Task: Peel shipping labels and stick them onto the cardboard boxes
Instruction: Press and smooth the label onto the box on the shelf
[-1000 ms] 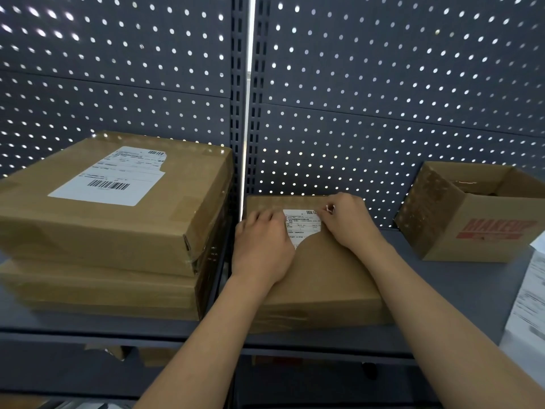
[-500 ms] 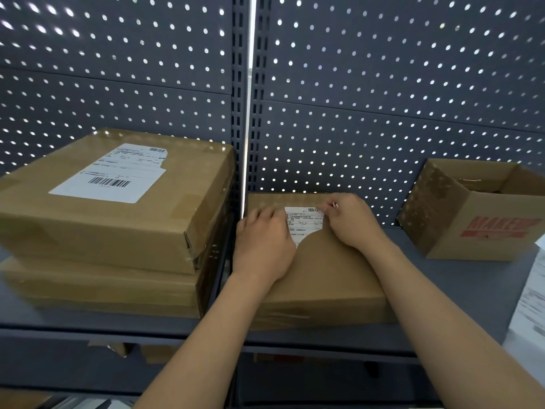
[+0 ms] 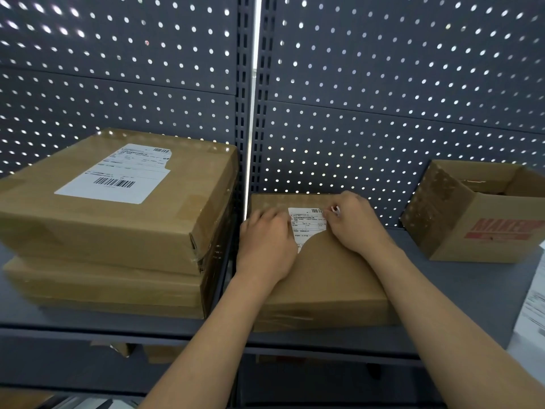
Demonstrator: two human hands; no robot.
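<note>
A flat cardboard box (image 3: pixel 324 278) lies on the grey shelf, right of the centre post. On its top, towards the back, sits a white shipping label (image 3: pixel 308 224) with a small barcode. My left hand (image 3: pixel 265 246) lies flat, palm down, over the label's left part and hides it. My right hand (image 3: pixel 354 227) rests at the label's right edge, its fingertips pinched on a small white bit at the upper right corner. The label's lower part is hidden under both hands.
Left of the post, two bigger boxes are stacked; the top box (image 3: pixel 118 208) carries a large label (image 3: pixel 118 175). An open box with red print (image 3: pixel 477 228) stands at the right. Printed label sheets (image 3: pixel 533 305) lie at the far right edge. Perforated panels close off the back.
Both hands stay on the label. My right hand has crept slightly right along its top edge, so a little more of the label shows between the hands.
</note>
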